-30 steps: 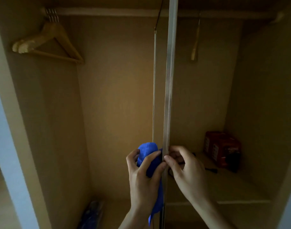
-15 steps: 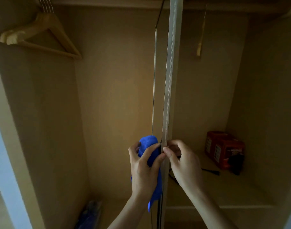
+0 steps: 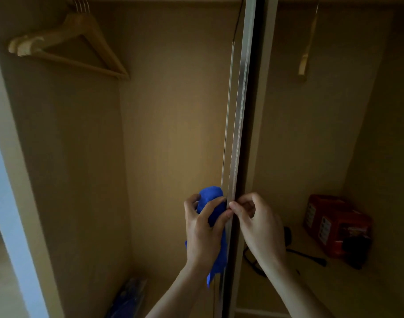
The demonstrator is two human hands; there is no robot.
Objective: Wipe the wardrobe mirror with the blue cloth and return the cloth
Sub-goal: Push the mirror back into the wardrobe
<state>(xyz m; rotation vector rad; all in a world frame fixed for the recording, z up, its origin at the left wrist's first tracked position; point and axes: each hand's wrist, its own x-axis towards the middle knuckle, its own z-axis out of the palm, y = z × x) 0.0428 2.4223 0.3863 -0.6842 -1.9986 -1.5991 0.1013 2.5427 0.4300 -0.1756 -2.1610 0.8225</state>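
Note:
The wardrobe's mirror door (image 3: pixel 239 111) stands edge-on in the middle of the view, so only its metal frame shows and the glass is not visible. My left hand (image 3: pixel 203 235) grips the bunched blue cloth (image 3: pixel 210 196) and presses it against the left side of that edge, with a tail of cloth hanging below the palm. My right hand (image 3: pixel 258 223) is on the other side at the same height. Its fingertips are pinched on the door's edge, touching the left fingertips.
Wooden hangers (image 3: pixel 68 44) hang on the rail at the upper left, and another hanger (image 3: pixel 305 56) is at the upper right. A red box (image 3: pixel 334 223) and a black cable (image 3: pixel 306 257) lie on the right shelf (image 3: pixel 334 290). A blue-patterned item (image 3: pixel 130 297) leans on the wardrobe floor.
Both hands and the cloth have risen slightly along the door's edge, keeping the same grip. My view has moved closer, and the hangers sit higher in the frame.

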